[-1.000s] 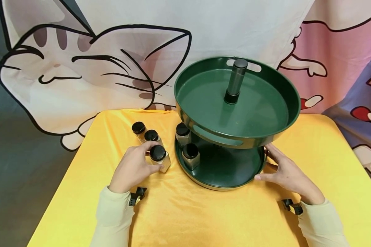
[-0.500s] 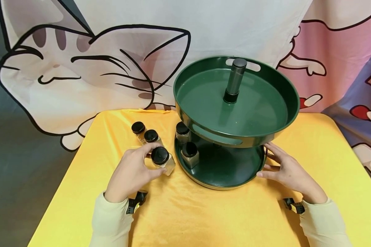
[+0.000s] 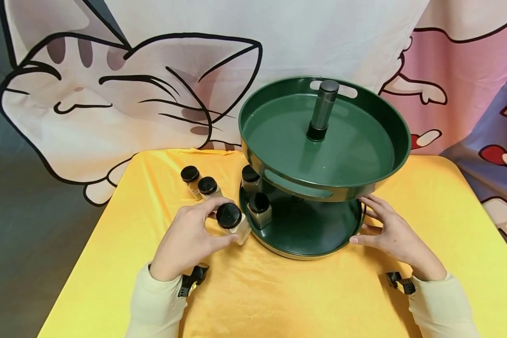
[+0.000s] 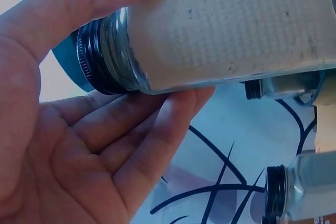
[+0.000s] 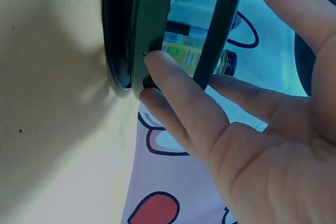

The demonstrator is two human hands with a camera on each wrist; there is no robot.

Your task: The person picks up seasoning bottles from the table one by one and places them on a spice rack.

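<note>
In the head view my left hand (image 3: 190, 239) grips a spice jar (image 3: 235, 223) with a black lid between thumb and fingers. The jar leans at the left rim of the green lower tray (image 3: 308, 241); its pale, speckled powder shows in the left wrist view, where the thumb crosses the glass body (image 4: 231, 30). On that tray's left side stand two similar black-lidded jars, a front one (image 3: 259, 211) and a back one (image 3: 250, 178). My right hand (image 3: 390, 234) touches the tray's right side, its fingertips (image 5: 163, 64) against the outer wall by the handle slot.
A larger green upper tray (image 3: 350, 155) overhangs the lower one, with a dark post (image 3: 322, 112) rising from its middle. Two more jars, one farther back (image 3: 190, 176) and one nearer (image 3: 208, 187), stand on the yellow cloth (image 3: 253, 300) beyond my left hand. A cartoon-printed curtain (image 3: 173, 94) hangs behind.
My left hand has carried the jar right, away from the two jars on the cloth and up to the lower tray's rim. The right hand stays at the tray with barely any movement.
</note>
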